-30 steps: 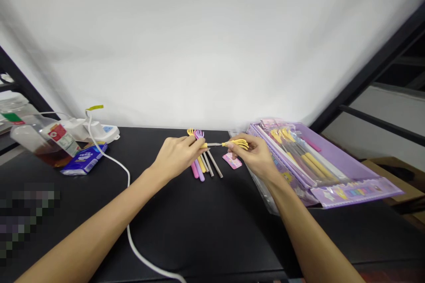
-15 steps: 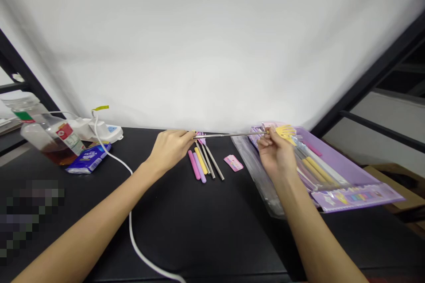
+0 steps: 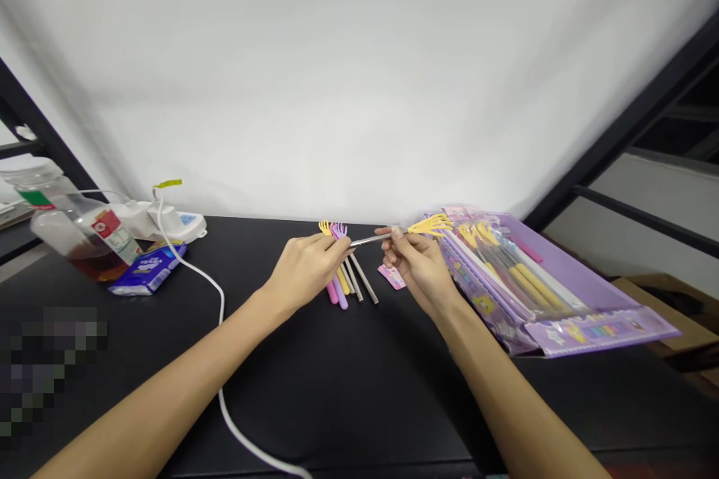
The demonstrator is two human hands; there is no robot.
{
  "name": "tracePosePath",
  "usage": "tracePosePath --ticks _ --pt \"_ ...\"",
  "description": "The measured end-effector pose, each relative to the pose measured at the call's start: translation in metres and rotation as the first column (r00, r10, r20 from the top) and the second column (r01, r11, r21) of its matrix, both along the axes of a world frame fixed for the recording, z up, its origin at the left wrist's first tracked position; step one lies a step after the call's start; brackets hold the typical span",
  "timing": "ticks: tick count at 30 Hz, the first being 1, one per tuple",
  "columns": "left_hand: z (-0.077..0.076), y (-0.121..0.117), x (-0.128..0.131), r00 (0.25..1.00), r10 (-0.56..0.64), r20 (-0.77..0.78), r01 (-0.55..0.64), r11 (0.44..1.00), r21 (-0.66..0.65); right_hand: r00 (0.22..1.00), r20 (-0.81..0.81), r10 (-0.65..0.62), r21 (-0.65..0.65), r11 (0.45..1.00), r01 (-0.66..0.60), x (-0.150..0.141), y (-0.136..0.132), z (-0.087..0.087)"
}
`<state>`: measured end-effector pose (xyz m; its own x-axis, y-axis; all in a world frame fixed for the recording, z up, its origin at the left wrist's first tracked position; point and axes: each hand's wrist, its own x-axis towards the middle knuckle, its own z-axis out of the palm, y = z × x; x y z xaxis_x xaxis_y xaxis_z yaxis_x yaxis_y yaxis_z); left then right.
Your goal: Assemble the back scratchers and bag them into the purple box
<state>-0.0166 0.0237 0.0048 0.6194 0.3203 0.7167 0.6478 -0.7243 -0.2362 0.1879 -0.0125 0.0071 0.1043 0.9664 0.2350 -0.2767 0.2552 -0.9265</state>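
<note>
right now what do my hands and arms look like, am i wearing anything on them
Your left hand and right hand are both ungloved, with no ring, watch or bracelet that I can make out. No sleeve shows on the left forearm or right forearm; anything worn higher up is out of view.
</note>
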Motion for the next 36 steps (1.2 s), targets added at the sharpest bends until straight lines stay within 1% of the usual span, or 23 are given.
tracePosePath --ticks 3,6,8,11,14,16,18,21,23,26,28,30,31,32,34,35,36 --pt "0.003 0.0 -0.001 1.0 0.001 -0.003 -0.001 1.0 -0.027 0.994 -0.026 -0.106 0.048 0.993 0.107 -0.003 0.002 0.001" --pt "0.005 0.004 -0.004 0.999 0.008 0.037 -0.006 0.998 -0.065 0.955 -0.146 -0.26 0.085 0.958 0.274 0.002 0.005 0.005" --pt "0.004 0.008 -0.009 0.998 0.037 0.045 -0.033 0.995 -0.09 0.908 -0.218 -0.357 0.089 0.919 0.383 0.013 0.008 0.009" --pt "0.001 0.018 -0.02 0.989 0.145 0.009 -0.142 0.98 -0.141 0.809 -0.317 -0.495 0.055 0.842 0.537 0.039 0.011 0.015" --pt "-0.001 0.026 -0.028 0.97 0.241 -0.011 -0.24 0.957 -0.16 0.726 -0.372 -0.578 0.029 0.774 0.632 0.061 0.01 0.019" --pt "-0.001 0.026 -0.026 0.963 0.268 -0.008 -0.267 0.953 -0.143 0.71 -0.382 -0.592 0.043 0.756 0.653 0.066 0.01 0.02" --pt "0.001 0.023 -0.018 0.968 0.25 -0.008 -0.249 0.962 -0.108 0.726 -0.385 -0.57 0.08 0.763 0.642 0.063 0.009 0.02" --pt "0.005 0.012 0.001 0.988 0.151 -0.033 -0.153 0.986 -0.062 0.789 -0.355 -0.501 0.136 0.807 0.574 0.05 0.007 0.018" --pt "0.008 0.005 0.017 0.996 0.073 -0.044 -0.076 0.996 -0.055 0.817 -0.333 -0.471 0.161 0.825 0.541 0.039 0.006 0.017" --pt "0.011 0.0 0.037 0.999 0.003 -0.032 -0.005 0.998 -0.062 0.839 -0.318 -0.441 0.179 0.841 0.51 0.03 0.004 0.019" --pt "0.012 0.002 0.045 1.0 -0.008 -0.026 0.007 0.998 -0.062 0.836 -0.325 -0.442 0.179 0.839 0.514 0.033 0.002 0.023" --pt "0.012 0.008 0.043 0.999 -0.011 -0.032 0.01 0.999 -0.038 0.791 -0.376 -0.483 0.161 0.806 0.569 0.048 0.0 0.028" --pt "0.011 0.011 0.039 0.999 -0.013 -0.037 0.012 1.0 -0.022 0.747 -0.416 -0.519 0.142 0.774 0.617 0.059 -0.002 0.031" --pt "0.01 0.015 0.033 0.999 -0.011 -0.041 0.01 1.0 -0.01 0.685 -0.468 -0.559 0.107 0.733 0.672 0.071 -0.004 0.033" --pt "0.006 0.023 0.018 0.999 -0.013 -0.044 0.012 1.0 -0.019 0.547 -0.531 -0.647 0.027 0.632 0.775 0.097 -0.008 0.036" --pt "0.004 0.026 0.011 0.999 -0.004 -0.048 0.002 0.999 -0.043 0.511 -0.533 -0.674 -0.002 0.605 0.796 0.108 -0.011 0.037" --pt "0.002 0.029 0.004 0.998 -0.008 -0.055 0.004 0.998 -0.065 0.499 -0.535 -0.682 -0.014 0.597 0.802 0.116 -0.012 0.037"
